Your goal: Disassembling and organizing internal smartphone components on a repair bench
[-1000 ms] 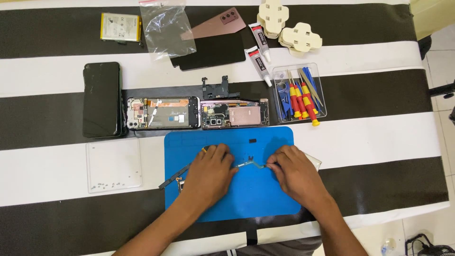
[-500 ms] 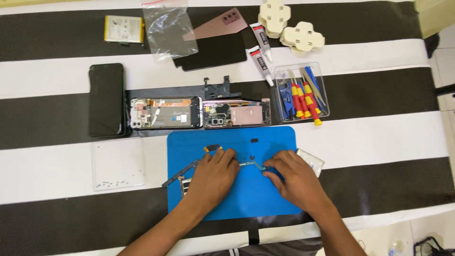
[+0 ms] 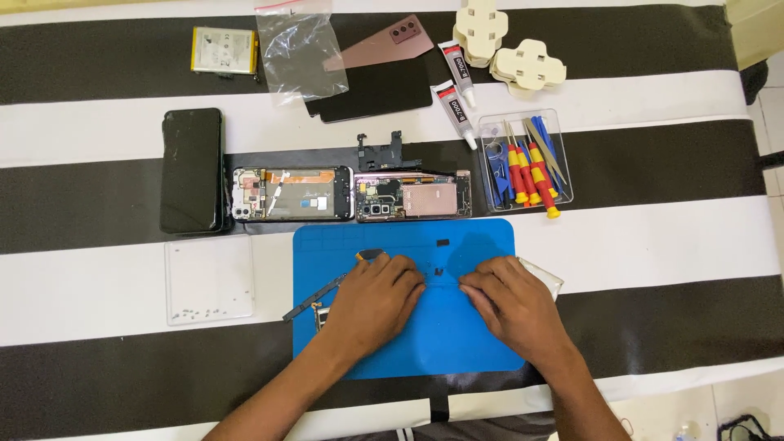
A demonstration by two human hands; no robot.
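On the near middle of the striped table [image 3: 670,245], seen from the head camera, a blue work mat [image 3: 482,237] is lying flat, and both hands are resting on it. The left hand [image 3: 377,298] is lying palm down with its fingers curled toward the mat's centre, and the right hand [image 3: 510,304] is facing it from the right. Their fingertips are pinching a thin flex cable [image 3: 441,282] between them, just over the mat; the part is too small to tell more. A long narrow circuit board [image 3: 314,296] is lying at a slant on the mat, just left of the left hand.

Beyond the mat's far edge, two opened phone bodies are lying side by side: a left phone frame [image 3: 286,194] with its boards showing and a right phone frame [image 3: 412,197] with a pink part inside. Farther left, a black phone screen [image 3: 191,170] is lying face up. Near it, a clear screw tray [image 3: 208,279] is holding tiny screws. To the right of the phones, a clear tool box [image 3: 525,161] is holding red-and-yellow screwdrivers. At the far edge, two glue tubes [image 3: 454,86], a bronze back cover [image 3: 380,42] and a plastic bag [image 3: 300,47] are lying near each other.
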